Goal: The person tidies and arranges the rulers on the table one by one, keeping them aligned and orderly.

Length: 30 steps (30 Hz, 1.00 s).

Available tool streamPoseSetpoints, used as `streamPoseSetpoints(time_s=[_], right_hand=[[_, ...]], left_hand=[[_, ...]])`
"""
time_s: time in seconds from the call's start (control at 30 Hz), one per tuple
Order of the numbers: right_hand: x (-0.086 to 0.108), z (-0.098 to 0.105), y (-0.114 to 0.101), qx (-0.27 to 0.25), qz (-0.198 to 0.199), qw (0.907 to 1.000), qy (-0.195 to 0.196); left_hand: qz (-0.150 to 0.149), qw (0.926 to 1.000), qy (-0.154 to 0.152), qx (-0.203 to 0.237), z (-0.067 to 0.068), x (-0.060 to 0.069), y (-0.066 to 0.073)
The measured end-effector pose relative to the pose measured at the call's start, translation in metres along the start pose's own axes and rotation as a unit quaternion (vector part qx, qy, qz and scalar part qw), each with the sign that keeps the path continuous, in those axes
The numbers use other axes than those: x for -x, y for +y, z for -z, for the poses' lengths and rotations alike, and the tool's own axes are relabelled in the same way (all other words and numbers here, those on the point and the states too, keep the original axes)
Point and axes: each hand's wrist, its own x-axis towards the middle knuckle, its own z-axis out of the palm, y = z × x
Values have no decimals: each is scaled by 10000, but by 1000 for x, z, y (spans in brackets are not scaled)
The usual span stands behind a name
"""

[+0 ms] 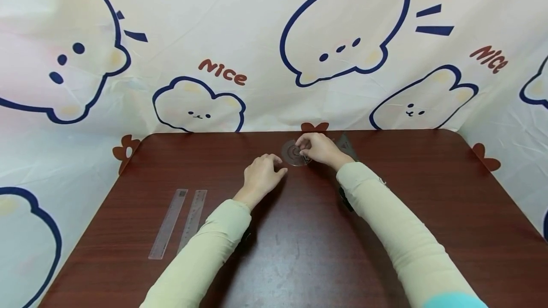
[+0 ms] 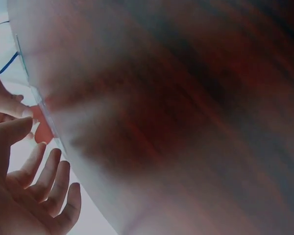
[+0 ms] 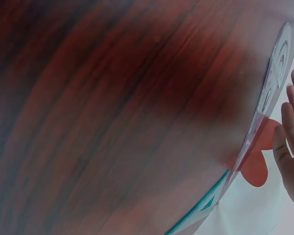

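A clear round protractor [image 1: 289,157] lies flat near the table's far edge. My right hand [image 1: 320,149] hovers over its right side, fingers loosely bent; in the right wrist view those fingers [image 3: 284,142] stand apart from the protractor [image 3: 280,61]. To the right of that hand lies a clear set square [image 1: 346,145], which shows a teal edge in the right wrist view. My left hand [image 1: 262,175], relaxed with fingers spread in the left wrist view [image 2: 44,191], is just left of the protractor and holds nothing. Part of the area under the right hand is hidden.
Two clear rulers lie side by side at the left: one farther left [image 1: 168,225], the other [image 1: 193,217] partly covered by my left sleeve. A brown wood-grain table [image 1: 299,251] carries everything. A printed cloth [image 1: 265,37] hangs behind the far edge.
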Motion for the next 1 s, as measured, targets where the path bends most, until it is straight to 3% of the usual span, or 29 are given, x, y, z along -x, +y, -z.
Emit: streamPoseSetpoints(time_s=[0.53,1.0], right_hand=[[-20,3,-5,112,-108,9996,-245],[-33,2,-3,61,-141,9976,-674]], left_hand=[[693,9965,131,459,-13,-15,9],[847,9956,172,369,-22,-22,13]])
